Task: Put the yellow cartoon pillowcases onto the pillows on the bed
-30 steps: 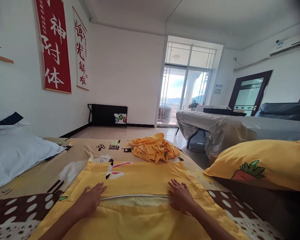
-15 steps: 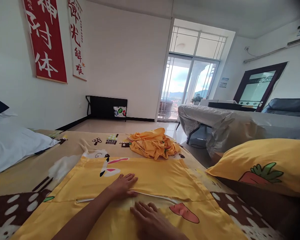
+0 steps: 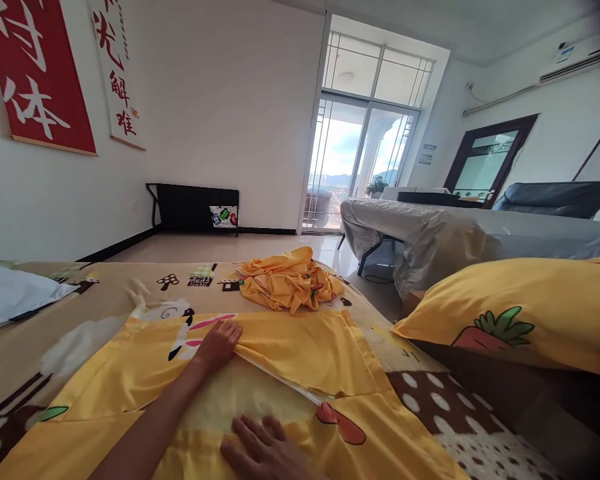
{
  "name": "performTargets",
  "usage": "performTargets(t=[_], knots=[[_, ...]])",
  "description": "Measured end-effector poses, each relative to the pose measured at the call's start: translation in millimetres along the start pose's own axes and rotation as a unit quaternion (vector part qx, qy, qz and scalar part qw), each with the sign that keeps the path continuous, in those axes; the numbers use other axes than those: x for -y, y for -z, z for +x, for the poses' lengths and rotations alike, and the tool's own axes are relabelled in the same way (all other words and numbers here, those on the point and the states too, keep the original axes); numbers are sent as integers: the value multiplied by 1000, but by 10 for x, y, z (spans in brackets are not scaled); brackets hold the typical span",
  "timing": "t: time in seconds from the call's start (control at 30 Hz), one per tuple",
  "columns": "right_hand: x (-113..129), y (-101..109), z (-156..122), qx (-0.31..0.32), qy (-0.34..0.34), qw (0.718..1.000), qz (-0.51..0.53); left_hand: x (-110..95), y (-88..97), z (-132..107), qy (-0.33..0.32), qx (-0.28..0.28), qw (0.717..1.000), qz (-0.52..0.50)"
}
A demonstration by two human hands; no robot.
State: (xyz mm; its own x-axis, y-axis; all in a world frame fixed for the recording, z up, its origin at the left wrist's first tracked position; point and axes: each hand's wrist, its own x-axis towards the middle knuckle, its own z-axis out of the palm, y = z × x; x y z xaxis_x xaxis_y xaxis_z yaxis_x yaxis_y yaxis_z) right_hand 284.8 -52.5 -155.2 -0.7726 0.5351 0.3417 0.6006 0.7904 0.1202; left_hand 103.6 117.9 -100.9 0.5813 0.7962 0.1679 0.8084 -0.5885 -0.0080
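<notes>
A yellow pillowcase printed with a carrot and rabbit ears lies spread out in front of me. Its crosswise opening gapes, showing the paler inner layer. My left hand is closed on the edge of the far flap, which is lifted and pulled into creases. Lower down, my right hand rests on the near side of the opening, fingers spread and holding nothing. The bottom of that hand runs out of the frame.
The pillowcase lies on a patterned beige and brown blanket. Beyond it is a crumpled yellow cloth. A filled yellow pillow is on the right, a white pillow on the left. A plastic-covered table stands farther back.
My left hand has taken the far flap's edge and drawn it away from me, widening the opening. My right hand has shifted slightly left. The camera view has turned a little right.
</notes>
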Motion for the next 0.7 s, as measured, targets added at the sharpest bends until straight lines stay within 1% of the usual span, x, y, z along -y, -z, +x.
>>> performTargets(t=[0.07,0.13,0.17,0.2,0.23,0.3,0.37,0.4,0.47,0.53,0.63,0.7], knots=[[-9,124,28,23,-4,999,36,-13,-10,-9,23,3,1000,-5],[-52,334,55,57,-11,992,113,-17,3,-28,37,27,999,-22],[-92,454,62,75,-24,984,161,-12,21,-38,38,45,998,-34],[-146,569,62,93,-50,973,206,-2,48,-48,36,65,996,-47],[-213,670,53,106,-93,961,238,10,80,-56,31,84,994,-59],[-373,796,11,104,-195,940,261,36,147,-68,21,106,991,-79],[-534,818,-53,71,-283,924,248,48,191,-76,20,104,990,-90],[-604,801,-86,52,-312,918,240,46,197,-79,21,97,991,-90],[-713,747,-143,28,-346,908,233,26,176,-89,16,82,993,-85],[-784,702,-181,19,-374,898,233,-11,127,-103,-1,68,995,-72],[-842,681,-201,-1,-434,871,232,-72,53,-122,-20,44,998,-42],[-855,681,-197,-17,-457,861,224,-101,30,-123,-27,27,999,-15]])
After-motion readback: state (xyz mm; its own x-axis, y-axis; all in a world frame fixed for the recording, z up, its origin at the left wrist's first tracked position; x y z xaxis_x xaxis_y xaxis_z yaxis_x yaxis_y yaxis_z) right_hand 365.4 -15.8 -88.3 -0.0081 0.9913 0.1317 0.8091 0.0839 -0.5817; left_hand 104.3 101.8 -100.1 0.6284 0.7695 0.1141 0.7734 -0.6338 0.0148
